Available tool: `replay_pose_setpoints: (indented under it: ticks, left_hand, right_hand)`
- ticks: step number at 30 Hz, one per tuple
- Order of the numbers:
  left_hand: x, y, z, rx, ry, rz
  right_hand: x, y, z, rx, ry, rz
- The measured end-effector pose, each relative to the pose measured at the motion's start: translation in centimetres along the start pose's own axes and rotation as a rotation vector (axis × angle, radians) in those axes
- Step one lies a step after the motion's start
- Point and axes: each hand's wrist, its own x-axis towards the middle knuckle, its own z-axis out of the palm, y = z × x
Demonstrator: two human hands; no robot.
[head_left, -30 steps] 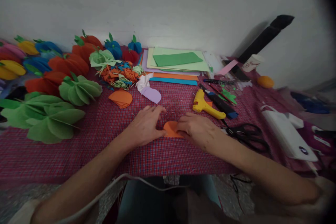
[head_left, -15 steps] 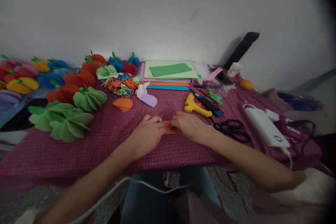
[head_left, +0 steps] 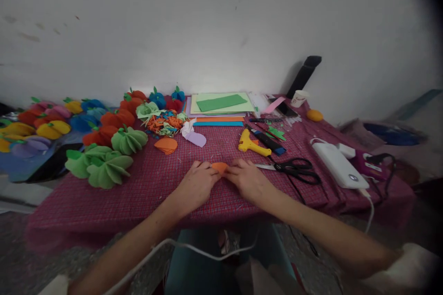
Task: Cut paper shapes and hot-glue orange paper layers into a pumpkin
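Between my two hands is a small orange paper piece [head_left: 219,167], low over the front middle of the checked tablecloth. My left hand [head_left: 199,183] grips its left side with the fingers closed on it. From the right, my right hand [head_left: 247,179] pinches the other side. Fingers cover much of the paper, so its full outline is hidden. Beyond my left hand lie orange cut-out paper pieces [head_left: 166,145] and a lilac cut-out piece [head_left: 196,138]. Black-handled scissors [head_left: 299,170] rest right of my right hand, with a yellow glue gun [head_left: 254,144] behind.
Several folded-paper pumpkins, such as a green one [head_left: 109,168], crowd the left side. A heap of paper scraps [head_left: 166,123] and stacked paper sheets [head_left: 221,102] lie at the back. On the right are a white power bank [head_left: 341,164], a paper cup [head_left: 299,98] and a blue-handled cutter [head_left: 272,142].
Both hands still hold the orange paper, which now shows tilted up rather than lying flatter. My right hand has turned slightly, and the scissors' blades show more. The camera view has shifted.
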Motion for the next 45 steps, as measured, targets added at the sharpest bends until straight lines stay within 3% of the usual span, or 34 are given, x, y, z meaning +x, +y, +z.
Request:
replay_pose_setpoints:
  ticks: [9,17,34,40,45]
  left_hand:
    - [0.1,0.1,-0.4,0.000,-0.033,-0.012]
    - [-0.5,-0.3,-0.7,0.098,0.016,-0.081]
    - [0.6,-0.8,-0.4,0.122,-0.045,-0.041]
    - [0.5,-0.6,-1.0,0.186,-0.022,-0.002]
    - [-0.5,-0.6,-0.8,0.150,0.051,-0.036]
  right_hand:
    - [-1.1,0.0,-0.2,0.035,-0.042,-0.021]
    - [-0.1,0.7,0.1,0.176,0.091,0.049]
    - [1.0,1.9,1.5,0.103,0.105,-0.111]
    - [0.7,2.6,0.1,0.098,0.061,-0.147]
    - [-0.6,3.0,-1.2,0.129,0.127,-0.079]
